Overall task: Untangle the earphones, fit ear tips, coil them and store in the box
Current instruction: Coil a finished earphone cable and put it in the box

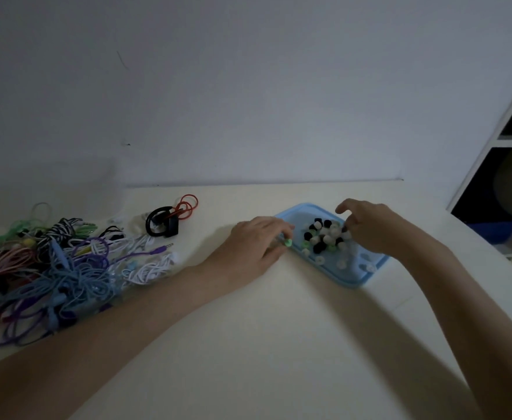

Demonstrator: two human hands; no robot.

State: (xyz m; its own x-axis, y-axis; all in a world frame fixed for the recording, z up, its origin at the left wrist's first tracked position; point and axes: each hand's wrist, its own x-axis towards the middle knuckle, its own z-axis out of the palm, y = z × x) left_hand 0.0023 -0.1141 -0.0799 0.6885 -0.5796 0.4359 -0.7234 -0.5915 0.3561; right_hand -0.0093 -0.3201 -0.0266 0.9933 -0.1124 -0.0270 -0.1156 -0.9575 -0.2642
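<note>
Earphones point(54, 262) lie in a many-coloured tangle at the left end of the bench point(279, 344), blue, purple, white, pink, green and a black-and-white striped cord all knotted together, with a black and red set point(170, 221) lying a little apart toward the wall. Well to the right of the heap sits a shallow blue tray point(351, 281), and in it a heap of ear tips point(324, 236), black, white and a few green. The left hand point(257, 244) rests at the tray's near-left edge with its fingers curled, pinching what looks like a small green ear tip point(288, 243). The right hand point(366, 225) reaches into the pile from the far side, fingers bent down among the tips; whether it actually has hold of one I cannot tell, since the fingertips are hidden. By my reckoning the job is barely begun: the person seems to be sorting out tips, while the tangle looks untouched, nothing appears coiled, and no storage box is in view unless the tray serves as one. The room is dim, and I can make out no brand, label or writing anywhere.
</note>
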